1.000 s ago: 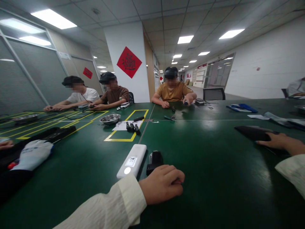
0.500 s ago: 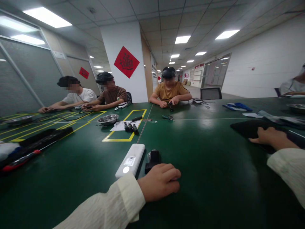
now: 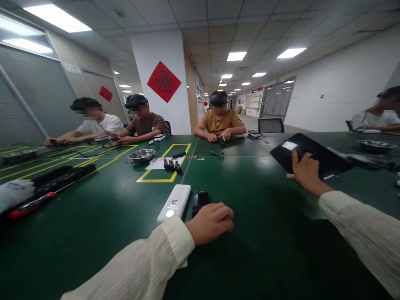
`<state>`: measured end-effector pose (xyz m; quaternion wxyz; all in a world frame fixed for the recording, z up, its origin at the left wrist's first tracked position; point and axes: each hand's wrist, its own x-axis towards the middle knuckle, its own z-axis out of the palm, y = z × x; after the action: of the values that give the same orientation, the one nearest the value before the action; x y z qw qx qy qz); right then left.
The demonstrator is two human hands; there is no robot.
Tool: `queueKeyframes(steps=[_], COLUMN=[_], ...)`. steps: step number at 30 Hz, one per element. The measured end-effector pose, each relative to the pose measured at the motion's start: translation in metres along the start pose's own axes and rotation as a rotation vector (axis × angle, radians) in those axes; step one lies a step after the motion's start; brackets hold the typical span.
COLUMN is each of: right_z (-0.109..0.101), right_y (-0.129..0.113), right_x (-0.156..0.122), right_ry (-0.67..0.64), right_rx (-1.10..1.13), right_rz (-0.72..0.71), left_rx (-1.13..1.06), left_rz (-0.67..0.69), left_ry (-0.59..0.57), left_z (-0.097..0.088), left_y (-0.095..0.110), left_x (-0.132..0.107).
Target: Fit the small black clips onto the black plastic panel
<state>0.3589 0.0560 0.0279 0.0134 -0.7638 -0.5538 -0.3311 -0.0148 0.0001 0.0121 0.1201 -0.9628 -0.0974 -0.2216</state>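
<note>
Head view, seated at green desk.

Right hand: clamped on the near edge of a flat black slab. The thumb lies across the top face and the fingers are hidden underneath. The slab is tilted, face toward the camera, with a white label near its upper left corner. It sits to the right of centre, well apart from the left hand. I cannot tell whether its far edge rests on the desk.

Left hand: curled into a loose fist with the fingers together, resting on the desk at centre. Nothing is visible inside the fist, and I cannot tell whether it encloses anything.
- Small black device lies just beyond the knuckles; contact not resolvable.
- White remote lies just left of the device, lengthwise away from the camera, showing a small display and a round button.

Surroundings:
- Yellow tape rectangle marked on the desk further out.
- Inside the rectangle is a sheet of paper with small black parts on it.
- Metal bowl just left of the paper.
- Far left: black tray, red-handled screwdriver, and a co-worker's gloved hand.
- Second metal bowl at far right.
- Three people sit along the far side, hands on the desk; one more is at the right edge.
</note>
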Motion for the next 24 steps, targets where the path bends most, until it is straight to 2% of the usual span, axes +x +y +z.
queueKeyframes(steps=[6, 11, 17, 21, 24], right_z=[-0.041, -0.078, -0.119, -0.137, -0.15], right_y=[-0.051, -0.089, -0.136, -0.16, -0.166], right_x=[-0.012, -0.034, -0.054, -0.063, -0.068], right_ry=[-0.034, -0.221, -0.457, -0.579, -0.592], right_rx=[0.07, 0.202, 0.335, 0.345, 0.367], right_rz=[-0.031, -0.1, -0.119, -0.151, -0.253], left_rx=[-0.027, -0.109, -0.189, -0.156, -0.157], left_rz=[0.024, -0.046, -0.179, -0.14, -0.077], left_ry=[-0.054, -0.08, 0.038, 0.046, 0.099], left_z=[0.002, 0.001, 0.0, -0.001, -0.003], left_y=[-0.001, 0.0, 0.0, 0.004, 0.005], left_x=[-0.001, -0.002, -0.002, -0.002, -0.003])
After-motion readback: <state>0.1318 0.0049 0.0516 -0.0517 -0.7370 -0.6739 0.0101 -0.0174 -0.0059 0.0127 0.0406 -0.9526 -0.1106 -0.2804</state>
